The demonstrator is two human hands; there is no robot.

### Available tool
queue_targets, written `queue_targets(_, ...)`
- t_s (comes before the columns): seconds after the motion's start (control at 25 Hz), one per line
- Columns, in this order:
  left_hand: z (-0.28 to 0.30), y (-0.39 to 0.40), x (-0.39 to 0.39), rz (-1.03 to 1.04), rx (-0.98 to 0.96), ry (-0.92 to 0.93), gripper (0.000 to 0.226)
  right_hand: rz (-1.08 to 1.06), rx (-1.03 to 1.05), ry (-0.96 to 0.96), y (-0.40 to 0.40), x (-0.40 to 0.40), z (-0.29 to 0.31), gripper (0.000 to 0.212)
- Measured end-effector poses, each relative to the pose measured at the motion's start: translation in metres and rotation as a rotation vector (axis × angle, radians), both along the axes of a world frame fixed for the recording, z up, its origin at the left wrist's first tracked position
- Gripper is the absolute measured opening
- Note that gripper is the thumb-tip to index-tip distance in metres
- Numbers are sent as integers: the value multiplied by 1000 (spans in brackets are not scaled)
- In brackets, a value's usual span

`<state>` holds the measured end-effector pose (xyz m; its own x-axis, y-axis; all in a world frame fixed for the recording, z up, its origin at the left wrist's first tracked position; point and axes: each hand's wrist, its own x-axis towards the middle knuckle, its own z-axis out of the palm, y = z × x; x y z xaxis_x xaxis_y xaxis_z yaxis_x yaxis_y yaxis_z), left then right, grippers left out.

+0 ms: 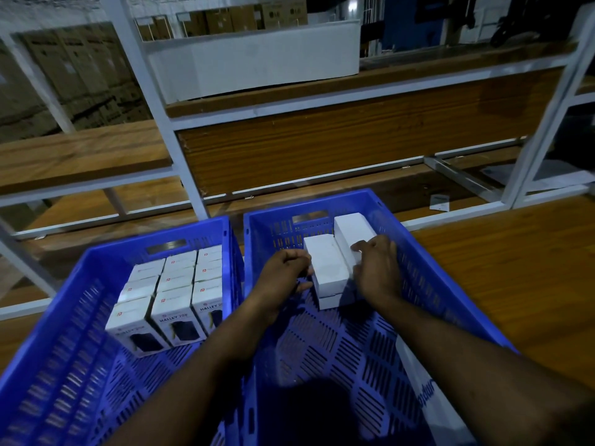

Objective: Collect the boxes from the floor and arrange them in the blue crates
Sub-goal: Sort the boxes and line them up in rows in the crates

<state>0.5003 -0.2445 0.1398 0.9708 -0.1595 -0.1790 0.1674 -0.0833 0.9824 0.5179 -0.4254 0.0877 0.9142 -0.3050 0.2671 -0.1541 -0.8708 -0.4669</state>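
Two plain white boxes (328, 268) lie stacked lengthwise inside the right blue crate (444, 262), toward its far end, with a third white box (352, 233) just beside them at 1 o'clock, touching the stack along one long side. The left hand (283, 275) rests against the stack's 9 o'clock side, fingers curled inward with the thumb near the lower box; whether it actually grips the stack cannot be told. The right hand (376, 268) curls over the near end of the third box, fingertips on its top face, holding it. Both forearms reach in from 6 o'clock, converging over the crate's perforated floor.

Free room — the near half of the right crate's floor lies bare, and a gap remains between the boxes and the far wall at 12 o'clock. The right wall rises close beside the right wrist.

At 9 o'clock stands the left blue crate (64, 317), its rim touching the right crate's. It holds printed boxes (174, 294) packed upright in three rows against the far wall — the nearest read "HALLEY".

Both crates sit on a wooden surface (515, 268). Beyond, at 12 o'clock, a white metal rack (180, 140) carries wooden shelves and a long white carton (254, 62).
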Motion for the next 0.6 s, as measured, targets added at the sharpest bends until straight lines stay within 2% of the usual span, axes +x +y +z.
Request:
queue_targets(0.12,2,0,-1,-3,3,-9,8,-31,-17,24,-1,0,1,43)
queue_targets(0.32,3,-1,-2,14,-8,-7,8,-146,-212,108,7,3,-5,62)
queue_targets(0.48,2,1,-3,19,-5,-10,19,-143,-306,49,17,16,-14,53)
queue_targets(0.6,3,2,-3,25,-6,-16,23,-162,-277,64,19,22,-15,49)
